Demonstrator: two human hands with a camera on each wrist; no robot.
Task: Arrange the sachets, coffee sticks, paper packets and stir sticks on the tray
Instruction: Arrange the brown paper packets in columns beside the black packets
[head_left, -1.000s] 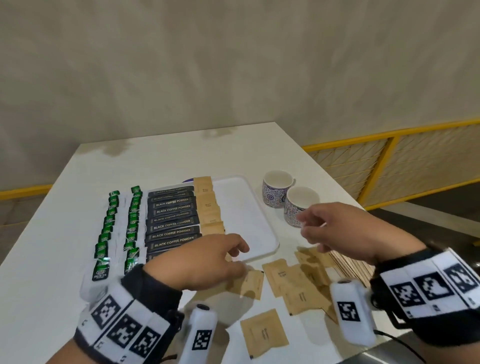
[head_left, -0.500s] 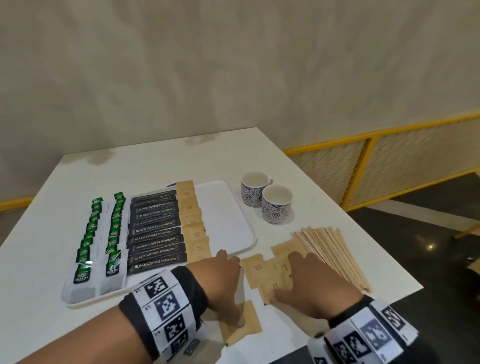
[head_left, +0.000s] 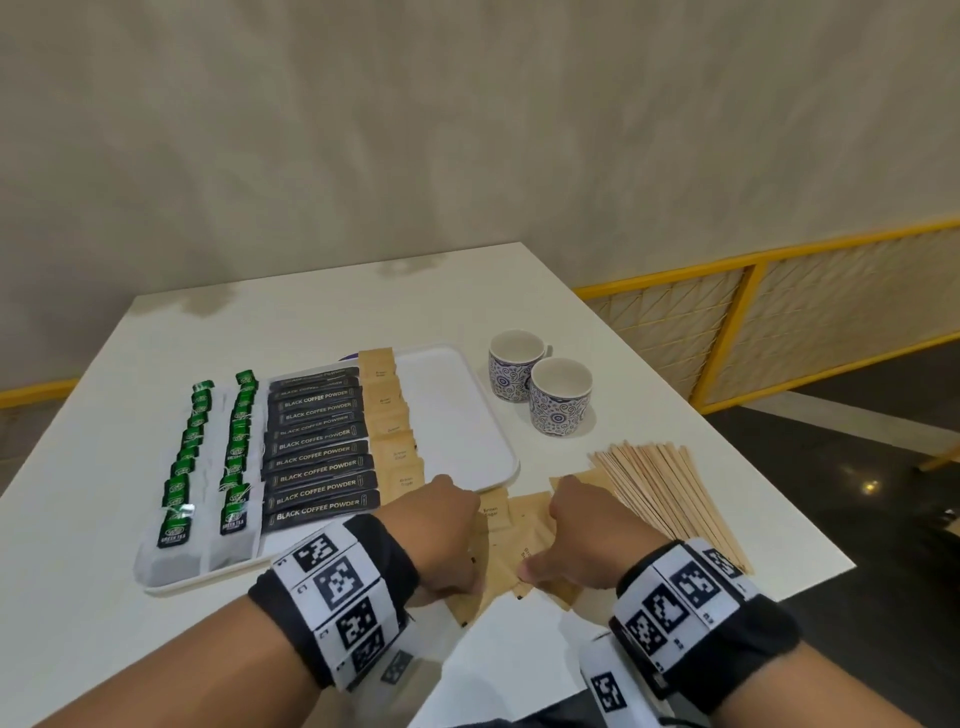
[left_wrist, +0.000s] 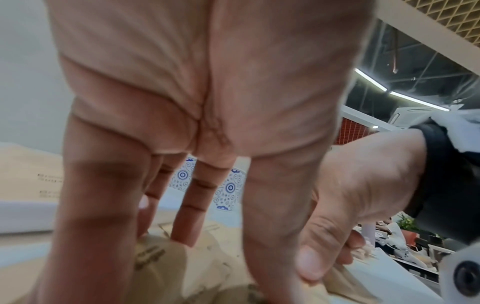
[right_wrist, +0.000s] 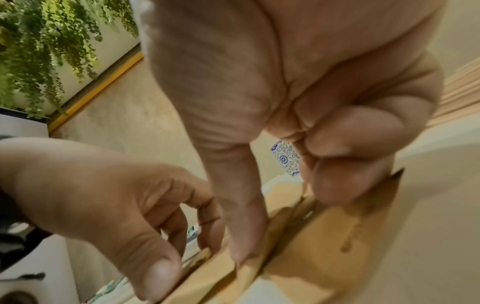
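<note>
Brown sugar packets (head_left: 524, 540) lie loose and overlapping on the table (head_left: 93, 519), just off the near right corner of the white tray (head_left: 457, 415). Left hand (head_left: 441, 535) and right hand (head_left: 587, 540) bracket the heap, curled fingers and thumbs pressing its edges inward, apparently to square it for lifting. Packets point every way; no common axis. On the tray, tea sachets (head_left: 182, 483), coffee sticks (head_left: 319, 457) lying crosswise, and a packet column (head_left: 395, 431) form neat rows. Stir sticks (head_left: 670, 493) fan out on the table, right of the heap, running away from the person.
</note>
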